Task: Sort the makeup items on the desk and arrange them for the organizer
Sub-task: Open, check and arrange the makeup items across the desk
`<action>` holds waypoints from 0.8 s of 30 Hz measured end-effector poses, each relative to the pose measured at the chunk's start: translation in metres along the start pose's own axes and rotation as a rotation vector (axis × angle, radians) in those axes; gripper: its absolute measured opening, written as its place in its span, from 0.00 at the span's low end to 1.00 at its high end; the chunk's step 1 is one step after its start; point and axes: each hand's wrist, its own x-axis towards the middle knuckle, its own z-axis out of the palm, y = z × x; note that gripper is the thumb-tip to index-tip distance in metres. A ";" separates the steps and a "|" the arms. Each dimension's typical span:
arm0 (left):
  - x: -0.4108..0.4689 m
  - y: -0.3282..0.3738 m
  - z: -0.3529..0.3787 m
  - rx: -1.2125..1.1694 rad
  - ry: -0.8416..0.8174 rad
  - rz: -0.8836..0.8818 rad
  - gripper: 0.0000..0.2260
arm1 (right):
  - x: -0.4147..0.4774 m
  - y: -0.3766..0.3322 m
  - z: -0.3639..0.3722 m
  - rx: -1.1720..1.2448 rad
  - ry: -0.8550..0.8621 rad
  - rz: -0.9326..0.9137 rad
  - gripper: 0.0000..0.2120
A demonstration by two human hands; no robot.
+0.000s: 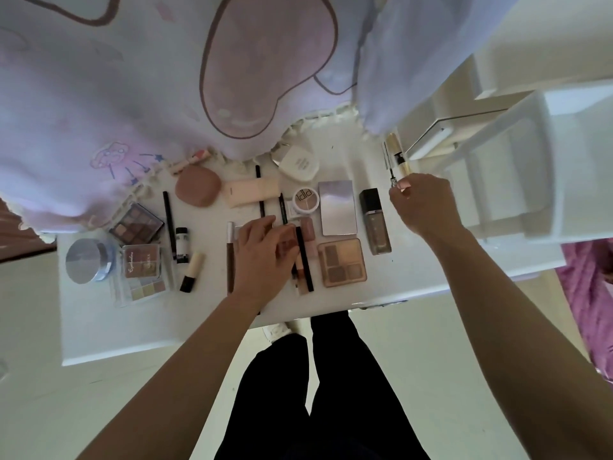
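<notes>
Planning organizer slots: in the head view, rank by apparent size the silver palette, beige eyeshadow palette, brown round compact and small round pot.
1. silver palette and beige eyeshadow palette: too alike to separate.
2. brown round compact.
3. small round pot.
All lie flat on the desk, so nearness matters little.

Palettes point(341, 262) right of pencils point(304, 258)

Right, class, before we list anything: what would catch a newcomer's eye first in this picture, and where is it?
First, the big pink-and-white cartoon cloth draped over the desk's far edge. Then the makeup palettes spread over the white desk, with the left hand resting on slim tubes in the middle. At the far right, the right hand pinches a thin wand beside a gold tube.
</notes>
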 end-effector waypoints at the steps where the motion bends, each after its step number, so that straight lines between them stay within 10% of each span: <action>1: 0.001 0.000 -0.001 -0.020 0.007 -0.008 0.16 | 0.006 0.002 0.003 -0.020 -0.031 0.021 0.14; 24: -0.018 -0.035 -0.014 -0.020 0.062 0.058 0.18 | -0.037 -0.047 0.029 0.132 0.146 -0.212 0.13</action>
